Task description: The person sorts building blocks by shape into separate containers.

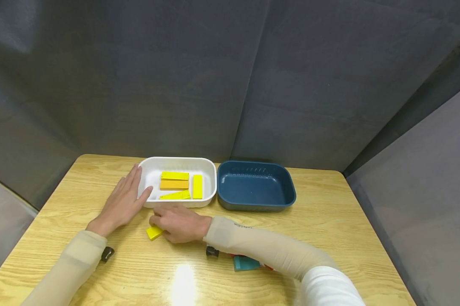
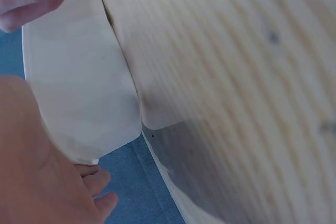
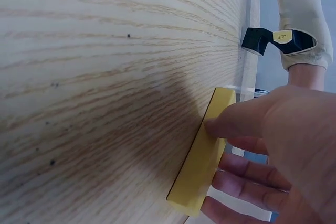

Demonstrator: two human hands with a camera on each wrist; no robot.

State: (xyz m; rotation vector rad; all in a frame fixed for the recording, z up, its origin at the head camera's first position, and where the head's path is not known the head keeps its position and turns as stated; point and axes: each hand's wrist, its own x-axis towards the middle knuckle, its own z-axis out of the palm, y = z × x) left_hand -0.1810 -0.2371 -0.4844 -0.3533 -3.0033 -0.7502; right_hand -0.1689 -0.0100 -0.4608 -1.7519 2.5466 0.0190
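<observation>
My right hand (image 1: 182,223) pinches a yellow block (image 1: 153,232) just in front of the white bin (image 1: 176,158). In the right wrist view, the thumb lies on one side of the block (image 3: 197,166) and fingers are on the other, close over the wood. My left hand (image 1: 123,202) rests against the white bin's left side, its fingers straight along the rim; the left wrist view shows this hand (image 2: 37,166) beside the bin's wall. Inside the bin lie several yellow blocks, including an upright-lying one (image 1: 197,187) and a more orange one (image 1: 174,185).
A dark blue bin (image 1: 256,187) stands right of the white one, close beside it. Partly hidden under my right forearm is a teal object (image 1: 246,263) with something red. A dark grey curtain (image 1: 230,85) hangs behind the wooden table (image 1: 322,221).
</observation>
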